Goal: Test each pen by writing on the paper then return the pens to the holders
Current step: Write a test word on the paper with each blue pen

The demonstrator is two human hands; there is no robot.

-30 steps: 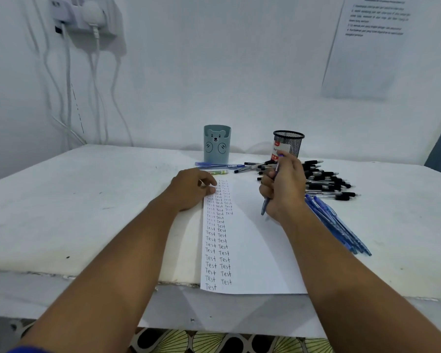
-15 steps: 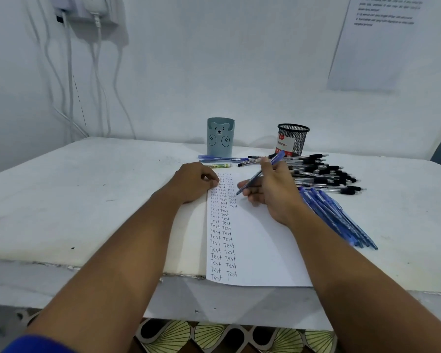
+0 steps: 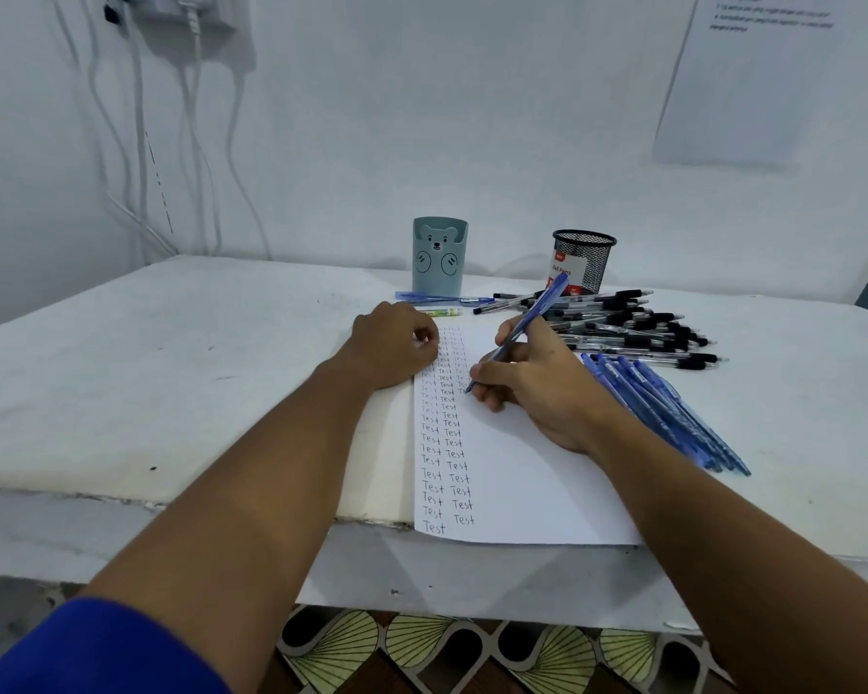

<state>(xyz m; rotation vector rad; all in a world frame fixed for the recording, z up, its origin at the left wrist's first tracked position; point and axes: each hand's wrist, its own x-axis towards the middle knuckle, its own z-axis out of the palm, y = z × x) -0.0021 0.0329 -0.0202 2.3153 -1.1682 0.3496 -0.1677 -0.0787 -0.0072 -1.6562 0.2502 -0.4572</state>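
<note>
On the white counter (image 3: 171, 383), the right hand (image 3: 537, 383) grips a blue plastic pen (image 3: 527, 320), tip on the white paper sheet (image 3: 517, 473); at nine o'clock, the left hand (image 3: 392, 350), fingers curled, rests on its edge.

You had a white table (image 3: 171, 373) against a white wall (image 3: 422, 117). White cables (image 3: 136, 142) hung from a socket (image 3: 181, 12) at the upper left. A printed sheet (image 3: 742, 82) was stuck to the wall at upper right. Below the table's edge, patterned floor (image 3: 472, 653) showed.
</note>
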